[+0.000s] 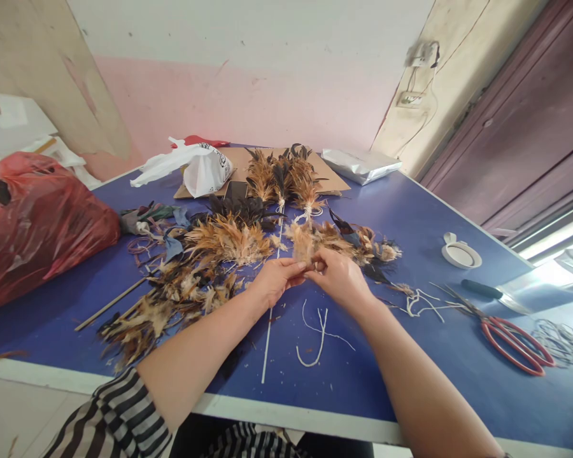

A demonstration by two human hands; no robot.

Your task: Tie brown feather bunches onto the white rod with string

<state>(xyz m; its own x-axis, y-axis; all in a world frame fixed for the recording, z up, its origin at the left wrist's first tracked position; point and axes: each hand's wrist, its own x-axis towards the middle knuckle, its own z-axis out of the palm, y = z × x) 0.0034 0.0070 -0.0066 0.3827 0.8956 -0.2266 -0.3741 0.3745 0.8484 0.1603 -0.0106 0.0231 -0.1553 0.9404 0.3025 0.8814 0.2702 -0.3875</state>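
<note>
Over the middle of the blue table (372,381), my left hand (277,280) and my right hand (338,275) meet, fingertips pinched together. Between them a tan feather tuft (302,239) sticks up, its base hidden by my fingers. Both hands are closed on it. Under my left hand runs a thin white stick (267,350). Loose white strings (321,340) lie just in front of my hands. Brown and golden feathers (229,240) are heaped left of them, and more dark and brown feathers (363,238) lie to the right.
Tied feather bundles (305,178) rest on cardboard (334,181) at the back. A red plastic bag (42,222) bulges at the left. On the right are red-handled scissors (513,340), a knife (482,289), a tape roll (461,254) and tangled string (561,340).
</note>
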